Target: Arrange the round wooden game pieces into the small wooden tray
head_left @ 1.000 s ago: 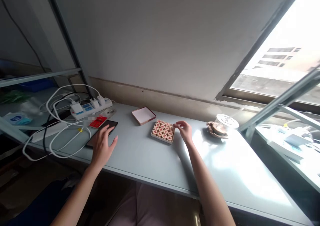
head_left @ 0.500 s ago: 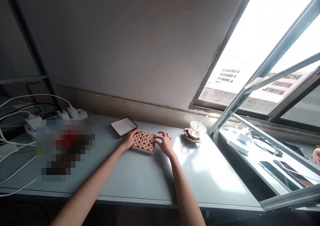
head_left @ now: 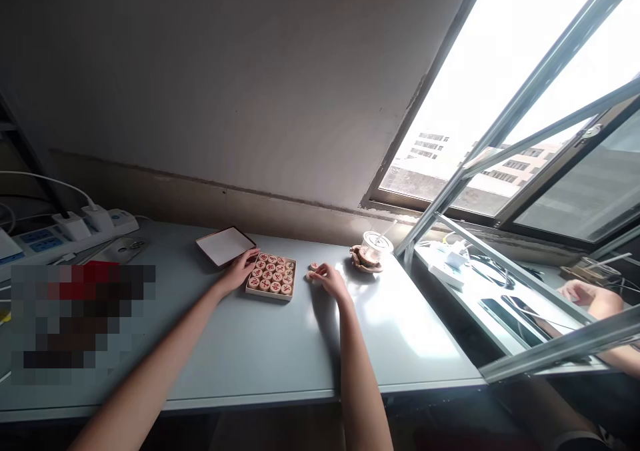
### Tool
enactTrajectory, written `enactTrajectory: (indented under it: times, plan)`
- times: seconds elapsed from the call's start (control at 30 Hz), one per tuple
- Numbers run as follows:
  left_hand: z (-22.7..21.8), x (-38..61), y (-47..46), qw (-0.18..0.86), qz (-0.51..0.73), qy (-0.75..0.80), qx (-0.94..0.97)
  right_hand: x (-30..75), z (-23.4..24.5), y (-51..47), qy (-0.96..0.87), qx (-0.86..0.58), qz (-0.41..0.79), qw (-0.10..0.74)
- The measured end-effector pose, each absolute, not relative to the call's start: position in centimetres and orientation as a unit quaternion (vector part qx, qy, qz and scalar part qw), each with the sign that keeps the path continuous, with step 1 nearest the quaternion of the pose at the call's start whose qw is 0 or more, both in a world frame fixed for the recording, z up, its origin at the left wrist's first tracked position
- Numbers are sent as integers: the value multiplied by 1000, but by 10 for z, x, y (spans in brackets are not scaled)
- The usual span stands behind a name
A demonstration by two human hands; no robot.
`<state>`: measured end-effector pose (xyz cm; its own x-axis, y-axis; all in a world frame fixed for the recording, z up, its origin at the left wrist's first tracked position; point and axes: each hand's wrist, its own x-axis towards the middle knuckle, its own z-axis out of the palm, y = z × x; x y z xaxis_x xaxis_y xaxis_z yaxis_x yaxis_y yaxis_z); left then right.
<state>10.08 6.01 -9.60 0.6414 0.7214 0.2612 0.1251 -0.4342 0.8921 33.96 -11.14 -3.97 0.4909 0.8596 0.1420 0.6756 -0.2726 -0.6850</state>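
Observation:
A shallow box [head_left: 269, 296] of round wooden Chinese chess pieces [head_left: 267, 275] sits on the table. Most pieces in it carry red characters. My left hand [head_left: 237, 274] grips the box at its left side, fingers at the upper left corner. To the right of the box, my right hand [head_left: 330, 281] is low over the table with its thumb and fingers pinched on one chess piece [head_left: 310, 276]. Just beyond those fingertips a second loose chess piece [head_left: 314, 265] lies face up. Behind my left hand rests the box lid [head_left: 225, 245], pale inside with a dark rim.
A lidded plastic cup [head_left: 376, 243] with a straw stands in a brown holder [head_left: 365, 261] to the right. Power strips [head_left: 75, 234] and cables lie at the left, near a blurred patch. Past a metal frame [head_left: 450, 191], another person's hand [head_left: 580, 292] shows above phones [head_left: 513, 321].
My right hand has moved right, from the box's right edge to the table, with a chess piece. Another loose piece now shows there. My left hand stays at the box; the view has shifted.

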Motion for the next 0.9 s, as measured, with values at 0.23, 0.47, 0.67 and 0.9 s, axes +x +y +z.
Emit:
enactTrajectory:
  times: [0.23, 0.47, 0.67, 0.9]
  plan:
    - [-91, 96, 61, 470, 327, 267, 775, 317, -30, -107, -573, -751, 82, 318]
    - [-97, 99, 62, 455, 344, 265, 778, 298, -27, -105, -643, -716, 81, 259]
    - [-94, 98, 60, 435, 350, 257, 789, 317, -25, -110, -577, -699, 240, 349]
    - [-92, 97, 56, 425, 343, 264, 795, 354, -35, -127, -470, -806, 188, 307]
